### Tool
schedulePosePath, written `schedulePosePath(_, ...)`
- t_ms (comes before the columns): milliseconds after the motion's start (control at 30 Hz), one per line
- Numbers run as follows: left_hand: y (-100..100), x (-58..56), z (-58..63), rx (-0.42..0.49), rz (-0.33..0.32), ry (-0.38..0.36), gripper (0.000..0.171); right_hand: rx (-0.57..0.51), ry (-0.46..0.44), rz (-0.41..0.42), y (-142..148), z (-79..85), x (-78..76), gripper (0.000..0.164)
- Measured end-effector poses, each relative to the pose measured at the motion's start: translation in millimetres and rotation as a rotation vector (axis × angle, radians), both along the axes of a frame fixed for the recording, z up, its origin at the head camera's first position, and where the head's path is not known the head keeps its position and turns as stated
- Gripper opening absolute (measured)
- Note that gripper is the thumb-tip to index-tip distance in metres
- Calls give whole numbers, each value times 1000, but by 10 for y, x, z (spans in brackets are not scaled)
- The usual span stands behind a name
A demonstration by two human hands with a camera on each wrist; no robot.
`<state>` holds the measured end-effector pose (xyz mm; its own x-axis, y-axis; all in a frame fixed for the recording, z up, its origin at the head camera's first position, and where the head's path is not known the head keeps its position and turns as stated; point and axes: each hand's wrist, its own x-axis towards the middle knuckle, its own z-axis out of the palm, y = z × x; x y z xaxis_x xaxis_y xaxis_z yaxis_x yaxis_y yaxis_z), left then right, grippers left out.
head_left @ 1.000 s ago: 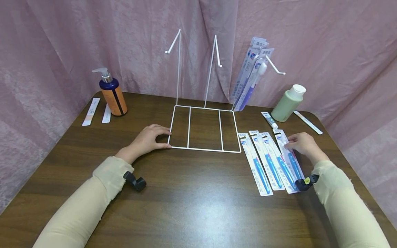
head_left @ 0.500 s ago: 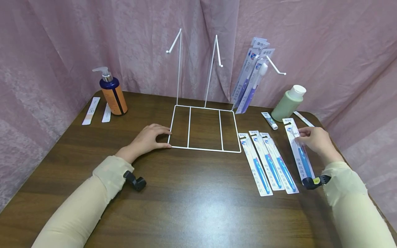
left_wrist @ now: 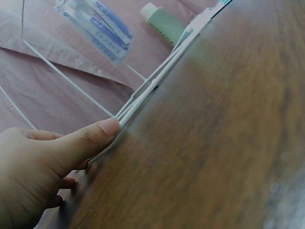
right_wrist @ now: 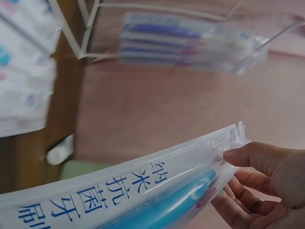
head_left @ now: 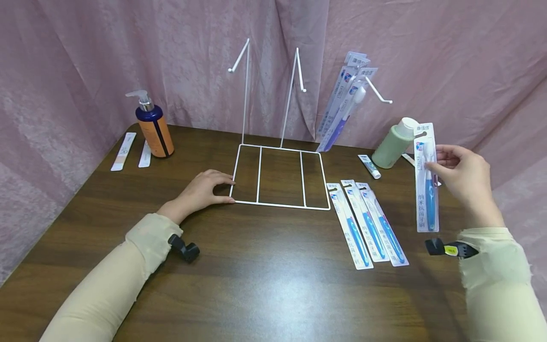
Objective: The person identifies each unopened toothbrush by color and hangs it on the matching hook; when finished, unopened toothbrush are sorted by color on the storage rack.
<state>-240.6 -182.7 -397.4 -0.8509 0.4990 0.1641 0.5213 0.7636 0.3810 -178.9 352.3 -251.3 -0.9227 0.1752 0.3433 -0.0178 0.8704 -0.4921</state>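
Note:
My right hand [head_left: 463, 178] pinches a packaged blue toothbrush [head_left: 430, 199] by its edge and holds it upright above the table's right side. In the right wrist view the thumb lies on the front of that pack. My left hand [head_left: 201, 192] holds the front left corner of a white wire display rack [head_left: 279, 205], thumb at the corner and fingers by the left bar. Several packaged purple toothbrushes [head_left: 342, 114] hang from the rack's right hook; the other two hooks hold nothing. Three packaged blue toothbrushes [head_left: 353, 232] lie side by side right of the rack.
An orange and blue pump bottle [head_left: 155, 133] stands back left beside two white strip packs [head_left: 124, 151]. At the right stand a green bottle [head_left: 391, 147] with a white cap and, lying near it, a small toothpaste tube [head_left: 369, 166]. A pink curtain [head_left: 171, 57] hangs behind.
My right hand has lifted the rightmost blue toothbrush pack off the table, moving it right and up and turning it upright. The left hand stays at the rack corner.

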Motion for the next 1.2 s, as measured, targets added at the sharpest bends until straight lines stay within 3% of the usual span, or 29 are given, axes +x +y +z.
schedulePosePath(333,-7,-4,-3,-6,1,6,55,-236,305,-24,-490,418,303,41)
schedulePosePath(500,-4,1,-2,-3,-4,7,55,-302,466,43,-783,529,491,39)
schedulePosePath(700,7,5,-2,-5,-2,8,54,-276,537,179,-1147,547,630,41)
schedulePosePath(933,-1,-3,-8,-12,-7,17,55,-229,539,298,-1563,473,531,41)
schedulePosePath(1200,4,3,-26,-2,-9,41,54,-270,488,354,-1924,396,214,39)
